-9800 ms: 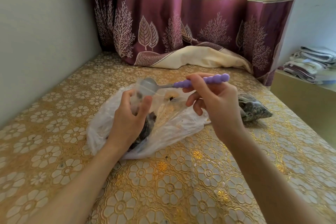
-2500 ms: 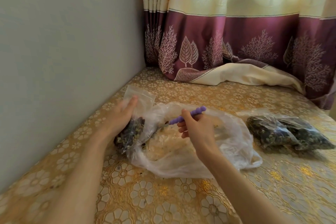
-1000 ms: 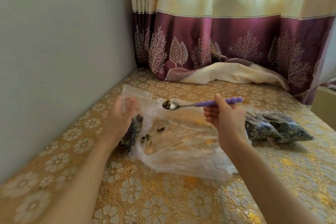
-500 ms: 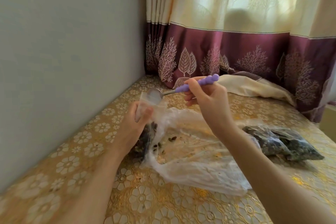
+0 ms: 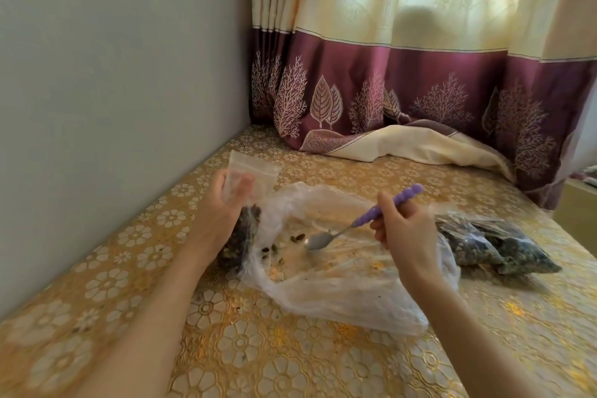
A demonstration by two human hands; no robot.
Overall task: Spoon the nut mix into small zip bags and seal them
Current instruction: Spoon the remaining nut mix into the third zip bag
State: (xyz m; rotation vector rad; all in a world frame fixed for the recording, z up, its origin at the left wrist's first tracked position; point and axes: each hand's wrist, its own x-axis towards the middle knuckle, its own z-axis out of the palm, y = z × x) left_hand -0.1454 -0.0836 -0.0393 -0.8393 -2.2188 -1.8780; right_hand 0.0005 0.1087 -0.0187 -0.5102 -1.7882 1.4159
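- Two hands work over a gold floral tabletop set against a grey wall.
- Left hand grips a small zip bag near its upper part, thumb and fingers curled round the clear plastic; the bag stands roughly upright, its mouth above the hand and its lower part dark with nut mix.
- Right hand pinches the purple beaded handle of a spoon, fingers curled round it.
- That spoon slopes down to the left, and its metal bowl sits low over the inside of a large clear plastic bag; the bowl looks empty.
- This large bag lies spread open on the tabletop between the hands, touching the small zip bag on its left side.
- Few loose pieces of mix and yellowish crumbs are scattered inside it, just left of the spoon bowl.
- Filled bags of dark mix lie flat to the right, just beyond the right hand.
- Behind, a cream and maroon curtain with leaf patterns hangs down, its hem bunched on the surface.
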